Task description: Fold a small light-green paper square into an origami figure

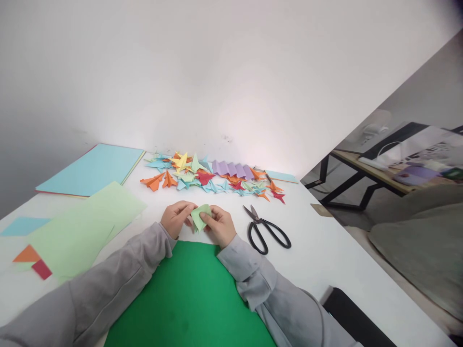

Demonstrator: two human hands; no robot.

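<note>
A small piece of folded light-green paper point(200, 218) is held up between my two hands, just beyond the far edge of a green sheet point(191, 294). My left hand point(177, 218) pinches its left corner between thumb and fingers. With the thumb pressed on its front face, my right hand point(220, 224) grips the right side; the fingers behind the paper are partly hidden. Past the hands lies a crowd of small folded paper figures in several colours, among them an orange one point(152, 181) and a yellow one point(181, 162). A purple pleated paper strip point(233, 170) rests among them.
Black-handled scissors point(266, 230) lie partly spread right of my hands. Light-green sheets point(83, 226) and a blue paper stack point(92, 168) cover the left side, with orange point(27, 254) and red scraps point(42, 270). A black device point(354, 318) sits near the right edge; a wall point(217, 72) bounds the back.
</note>
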